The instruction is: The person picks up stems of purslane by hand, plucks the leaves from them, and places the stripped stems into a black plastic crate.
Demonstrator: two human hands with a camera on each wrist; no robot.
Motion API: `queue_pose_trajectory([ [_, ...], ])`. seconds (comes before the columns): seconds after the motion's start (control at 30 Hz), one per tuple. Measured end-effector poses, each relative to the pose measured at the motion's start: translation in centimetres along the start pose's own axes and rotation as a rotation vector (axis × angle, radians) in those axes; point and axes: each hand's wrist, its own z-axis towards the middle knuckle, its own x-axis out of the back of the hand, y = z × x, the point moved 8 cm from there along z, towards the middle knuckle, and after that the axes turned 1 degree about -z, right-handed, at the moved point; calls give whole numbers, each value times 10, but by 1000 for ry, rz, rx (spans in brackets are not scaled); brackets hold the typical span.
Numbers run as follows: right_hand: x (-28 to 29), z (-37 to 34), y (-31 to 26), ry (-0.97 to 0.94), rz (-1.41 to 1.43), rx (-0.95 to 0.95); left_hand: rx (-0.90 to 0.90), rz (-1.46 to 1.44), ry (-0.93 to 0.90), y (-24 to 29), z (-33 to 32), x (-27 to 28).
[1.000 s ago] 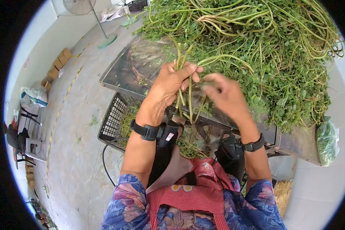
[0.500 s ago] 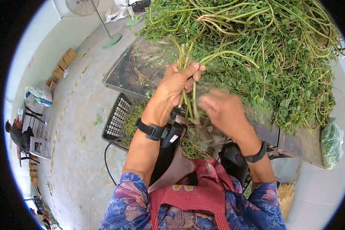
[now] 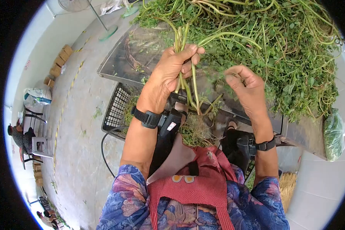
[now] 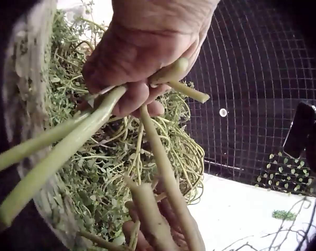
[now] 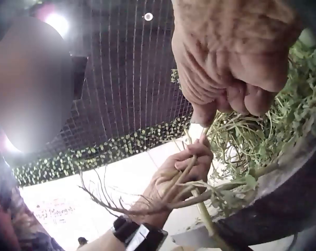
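Observation:
My left hand (image 3: 174,67) grips several thick green plant stems (image 3: 183,36) over the near edge of the table. Their cut ends stick out above the thumb. One longer stem (image 3: 194,86) hangs below the fingers, with thin, root-like strands and small leaves at its lower end; in the right wrist view this branching part (image 5: 142,210) crosses in front of the left wrist. Another stem arches right from the thumb toward the leafy heap (image 3: 295,65). Apart from the stems, my right hand (image 3: 249,86) hovers at the right with bent fingers, thumb and forefinger spread, nothing visible between them.
The heap of leafy stems covers much of the dark table (image 3: 120,63). Below its edge stands a black plastic crate (image 3: 117,109) with plant scraps. A bag of greens (image 3: 333,134) lies at the right corner. A fan stand (image 3: 108,33) is on the floor, and a person sits far left.
My right hand has moved away from the hanging stem, to the right, and its fingers have spread. The left hand keeps its hold on the stems. The head view has shifted slightly.

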Motion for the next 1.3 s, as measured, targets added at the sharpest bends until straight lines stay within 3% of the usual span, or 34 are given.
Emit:
queue_pose_trajectory([
  [0.13, -24, -10, 4, -194, -212, 22, 2, -3, -12, 1, -1, -1],
  [0.2, -39, -19, 16, -330, -280, -91, 2, -4, -3, 0, 0, 0],
  [0.37, -48, -22, 10, -409, -405, -61, -10, 10, 0, 3, -1, -1],
  [0.43, -32, -16, -8, -123, -275, 194, -14, 32, 10, 2, -1, 0],
  [0.47, -30, -12, -16, -122, -281, 202, -22, 31, 4, 3, -2, -2],
  [0.53, -5, -3, -23, 100, -384, 31, -19, 98, -10, 3, -5, -7],
  [0.57, -6, 2, -40, 177, -433, 298, 10, 89, -20, 1, -5, -8],
  [0.6, -6, 10, -35, 183, -434, 298, 11, 91, -25, 0, -6, -10],
  [0.67, -10, 13, -50, 261, -608, 566, 22, 135, -48, -3, -6, -16],
  [0.7, -13, 14, -49, 210, -729, 509, 17, 123, -62, -4, -6, -18],
  [0.87, -15, 11, -36, 223, -663, 449, 37, 132, -33, -8, -8, -20],
  [1.03, -1, 14, -20, 189, -592, 117, 48, 127, -57, -12, -6, -19],
  [1.13, -5, 14, -23, 205, -602, 230, 66, 118, -74, -13, -7, -21],
  [1.3, -5, 16, -16, 139, -575, 227, 68, 138, -103, -17, -5, -26],
])
